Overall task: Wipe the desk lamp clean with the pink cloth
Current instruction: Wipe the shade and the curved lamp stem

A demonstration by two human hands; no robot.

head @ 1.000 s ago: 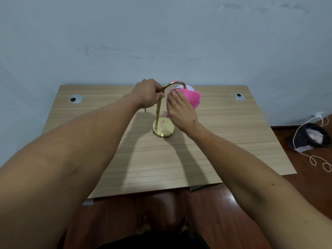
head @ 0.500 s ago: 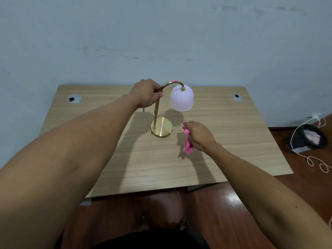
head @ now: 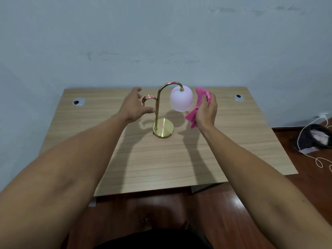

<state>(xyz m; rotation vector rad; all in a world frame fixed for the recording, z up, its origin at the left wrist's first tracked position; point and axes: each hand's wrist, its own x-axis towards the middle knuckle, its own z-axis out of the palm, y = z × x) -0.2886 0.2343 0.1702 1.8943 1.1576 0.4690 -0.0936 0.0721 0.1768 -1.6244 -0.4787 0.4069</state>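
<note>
A desk lamp stands mid-table: round brass base [head: 163, 129], curved brass stem [head: 158, 103] with a small loop handle, and a frosted white shade [head: 181, 101] hanging from the arch. My left hand [head: 133, 105] hovers just left of the stem with fingers spread, thumb near the stem, holding nothing. My right hand [head: 206, 110] is raised to the right of the shade, closed around the bunched pink cloth [head: 196, 106], which sits a little apart from the shade.
The wooden desk [head: 161, 164] has two cable grommets, one at the back left [head: 79, 101] and one at the back right [head: 239, 97]. A wall rises right behind it. On the floor to the right lie a dark bag [head: 316, 139] and a white cable [head: 319, 160].
My left hand has let go of the lamp stem and opened beside it. My right hand lifted the pink cloth from the tabletop up to the right side of the shade.
</note>
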